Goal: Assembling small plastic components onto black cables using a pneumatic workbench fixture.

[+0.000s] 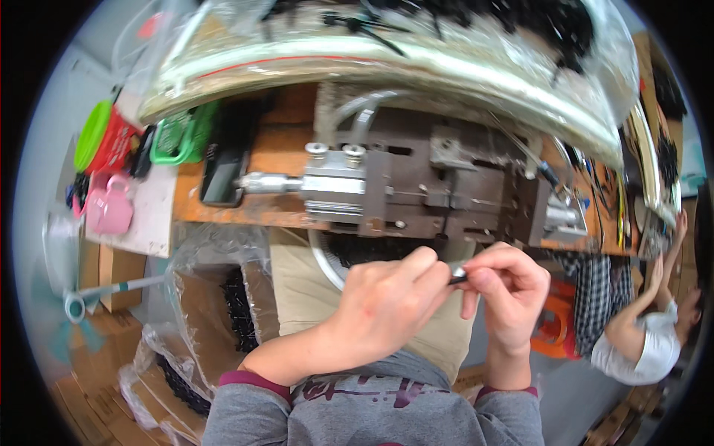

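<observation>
My left hand [387, 301] and my right hand [502, 293] meet in front of me, just below the bench edge. Together they pinch a small dark part with a shiny tip [457, 276] between thumbs and forefingers. Straight above the hands, a grey metal fixture [439, 186] with a silver pneumatic cylinder [327, 184] sits on the orange-brown bench [279, 152]. Most of the small part is hidden by my fingers.
A large clear plastic bag [416, 67] of black parts lies behind the fixture. A dark phone [222, 178], a green basket [178, 137], a red-and-green container [104, 137] and a pink jug [111, 208] sit at the left. Bagged cartons [201, 312] stand below left. Another person [647, 327] works at the right.
</observation>
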A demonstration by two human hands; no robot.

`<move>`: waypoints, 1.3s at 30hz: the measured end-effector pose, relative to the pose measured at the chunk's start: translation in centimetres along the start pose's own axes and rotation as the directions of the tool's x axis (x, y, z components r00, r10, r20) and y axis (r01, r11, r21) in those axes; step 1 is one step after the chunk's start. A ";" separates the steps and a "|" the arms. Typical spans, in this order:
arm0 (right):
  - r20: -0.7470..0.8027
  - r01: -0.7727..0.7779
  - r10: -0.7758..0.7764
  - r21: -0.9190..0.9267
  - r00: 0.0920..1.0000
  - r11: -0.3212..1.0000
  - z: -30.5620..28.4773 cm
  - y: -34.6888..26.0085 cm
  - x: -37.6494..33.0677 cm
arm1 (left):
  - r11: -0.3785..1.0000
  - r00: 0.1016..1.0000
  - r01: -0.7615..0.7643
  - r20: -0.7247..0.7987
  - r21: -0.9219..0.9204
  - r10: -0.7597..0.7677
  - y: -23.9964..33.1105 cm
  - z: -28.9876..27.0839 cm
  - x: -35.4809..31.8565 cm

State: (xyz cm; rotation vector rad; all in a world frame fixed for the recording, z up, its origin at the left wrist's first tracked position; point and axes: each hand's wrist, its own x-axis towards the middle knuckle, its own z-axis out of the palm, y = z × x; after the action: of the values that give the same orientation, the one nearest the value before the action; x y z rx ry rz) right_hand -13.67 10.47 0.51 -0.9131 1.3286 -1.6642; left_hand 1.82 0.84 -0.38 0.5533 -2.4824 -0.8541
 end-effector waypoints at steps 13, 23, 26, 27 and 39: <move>0.091 0.494 -0.485 -0.138 0.870 0.859 9.5 -5.2 10.3 | 0.778 0.645 0.018 -0.587 -0.629 -0.490 -8.5 -11.1 -5.9; 0.316 0.585 -0.550 -0.022 0.773 0.811 21.0 -6.0 19.7 | 0.977 0.391 0.012 -0.898 -0.212 -0.200 -21.4 -18.4 -3.3; 0.325 0.637 -0.585 -0.075 0.743 0.767 23.8 -5.6 23.3 | 0.983 0.369 0.134 -0.927 0.124 0.066 -19.5 -19.1 -4.3; 0.325 0.618 -0.572 -0.049 0.753 0.785 24.8 -5.7 24.0 | 0.987 0.392 0.145 -0.920 0.068 0.006 -19.1 -19.3 -4.7; 0.386 0.765 -0.674 -0.457 0.630 0.454 31.1 -8.7 29.1 | 0.989 0.272 -0.007 -0.951 0.148 0.144 -11.4 -12.7 -10.1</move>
State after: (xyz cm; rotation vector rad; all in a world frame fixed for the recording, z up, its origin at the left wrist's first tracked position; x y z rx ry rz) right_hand 0.79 -27.36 16.41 -2.2156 1.4697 -1.7106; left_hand 19.41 -8.27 -1.69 0.6980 -1.3394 -0.1404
